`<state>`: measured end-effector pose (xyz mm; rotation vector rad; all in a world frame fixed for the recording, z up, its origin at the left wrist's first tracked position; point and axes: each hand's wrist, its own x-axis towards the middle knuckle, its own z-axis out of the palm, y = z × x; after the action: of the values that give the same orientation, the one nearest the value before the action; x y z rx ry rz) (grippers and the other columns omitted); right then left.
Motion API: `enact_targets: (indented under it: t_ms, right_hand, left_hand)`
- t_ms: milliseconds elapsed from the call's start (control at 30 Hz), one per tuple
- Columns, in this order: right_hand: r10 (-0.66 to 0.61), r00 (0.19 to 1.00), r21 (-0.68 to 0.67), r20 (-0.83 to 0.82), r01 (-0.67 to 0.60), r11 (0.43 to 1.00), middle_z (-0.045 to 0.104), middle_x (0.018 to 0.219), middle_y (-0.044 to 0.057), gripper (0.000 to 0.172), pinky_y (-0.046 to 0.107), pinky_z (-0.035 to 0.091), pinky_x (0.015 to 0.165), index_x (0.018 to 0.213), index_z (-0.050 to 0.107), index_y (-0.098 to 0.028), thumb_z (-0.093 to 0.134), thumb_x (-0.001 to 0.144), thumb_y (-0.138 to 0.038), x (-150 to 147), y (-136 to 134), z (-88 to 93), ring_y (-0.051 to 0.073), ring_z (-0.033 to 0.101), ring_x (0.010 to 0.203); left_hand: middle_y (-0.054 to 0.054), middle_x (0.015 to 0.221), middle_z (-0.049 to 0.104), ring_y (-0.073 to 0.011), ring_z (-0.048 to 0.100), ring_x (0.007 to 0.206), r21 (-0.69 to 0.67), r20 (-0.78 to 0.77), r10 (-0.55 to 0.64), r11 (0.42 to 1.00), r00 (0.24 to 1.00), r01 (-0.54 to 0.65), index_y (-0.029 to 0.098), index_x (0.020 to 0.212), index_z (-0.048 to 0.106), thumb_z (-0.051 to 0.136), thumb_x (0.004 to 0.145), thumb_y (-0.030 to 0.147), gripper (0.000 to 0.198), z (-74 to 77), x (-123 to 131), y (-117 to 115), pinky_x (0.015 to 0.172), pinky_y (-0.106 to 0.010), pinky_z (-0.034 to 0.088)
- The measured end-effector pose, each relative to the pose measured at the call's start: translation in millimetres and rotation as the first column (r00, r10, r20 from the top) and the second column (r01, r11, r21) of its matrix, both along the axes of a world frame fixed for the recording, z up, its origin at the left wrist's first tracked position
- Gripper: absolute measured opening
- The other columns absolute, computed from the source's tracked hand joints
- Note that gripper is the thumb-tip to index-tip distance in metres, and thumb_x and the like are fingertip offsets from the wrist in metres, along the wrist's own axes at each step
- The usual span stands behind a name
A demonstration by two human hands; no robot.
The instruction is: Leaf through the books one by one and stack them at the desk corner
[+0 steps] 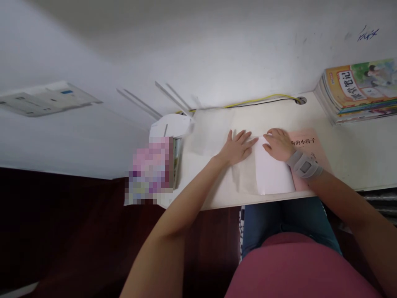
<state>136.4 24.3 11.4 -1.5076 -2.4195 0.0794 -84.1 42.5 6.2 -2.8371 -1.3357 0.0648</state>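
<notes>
A large sheet of off-white paper [217, 136] lies spread on the white desk [356, 153]. My left hand [237, 147] rests flat on it with fingers spread. A folded white flap of paper [273, 176] covers part of a pink book [310, 142] with printed characters. My right hand [279, 145] presses on the top of that flap with fingers curled down; a grey band with a small device is on its wrist.
A stack of colourful books [359, 91] sits at the desk's far right. A yellow and black cable [260, 100] runs along the wall to a hole in the desk. A white object and a blurred pink item [151, 169] stand at the desk's left end.
</notes>
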Motion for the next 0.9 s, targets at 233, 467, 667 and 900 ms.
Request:
enact_targets:
  t_ms: [233, 467, 667, 900]
  right_hand:
    - [-0.014, 1.0, 0.012, 0.012, 0.014, 1.0, 0.06, 0.115, 0.012, 0.026, 0.039, 0.033, 0.094, 0.107, 0.066, -0.016, 0.049, 0.091, -0.028, -1.5, -2.1, 3.8, 0.027, 0.048, 0.107]
    - [-0.031, 0.999, -0.014, 0.027, 0.031, 0.999, 0.06, 0.116, 0.013, 0.025, 0.041, 0.034, 0.095, 0.103, 0.067, -0.016, 0.048, 0.09, -0.027, 1.1, -1.0, 5.6, 0.028, 0.049, 0.108]
    - [-0.018, 1.0, -0.008, 0.003, 0.018, 1.0, 0.06, 0.117, 0.014, 0.028, 0.043, 0.035, 0.096, 0.104, 0.068, -0.016, 0.046, 0.091, -0.028, 0.1, 1.4, -0.1, 0.028, 0.049, 0.108]
    - [-0.003, 0.982, -0.04, -0.189, -0.004, 0.999, 0.045, 0.14, 0.019, 0.047, 0.048, 0.032, 0.107, 0.124, 0.059, -0.011, 0.04, 0.095, -0.043, 12.1, -6.7, 6.4, 0.031, 0.037, 0.133]
  left_hand:
    - [-0.011, 0.151, 0.037, -0.0278, 0.032, 0.14, 0.002, 0.113, 0.097, 0.995, 0.989, -0.098, 0.022, 0.143, 0.041, 0.031, 0.096, 0.032, 0.049, -11.2, 7.2, -11.1, 0.109, -0.056, 0.028]
    - [-0.011, 0.149, 0.041, -0.0289, 0.031, 0.141, 0.073, 0.147, 0.181, 0.978, 0.972, -0.193, 0.022, 0.132, 0.054, 0.036, 0.095, 0.036, 0.043, -6.3, -4.8, -21.2, 0.112, -0.056, 0.025]
    - [-0.012, 0.152, 0.035, -0.0374, 0.025, 0.142, 0.034, 0.03, 0.256, 0.966, 0.966, -0.257, 0.022, 0.128, 0.057, 0.048, 0.089, 0.03, 0.041, 16.9, -25.0, -69.2, 0.11, -0.066, 0.02]
    - [-0.009, 0.147, 0.043, -0.0329, 0.034, 0.139, 0.001, 0.099, 0.414, 0.909, 0.905, -0.416, 0.02, 0.14, 0.045, 0.032, 0.096, 0.031, 0.047, -3.6, -11.6, -137.2, 0.109, -0.058, 0.032]
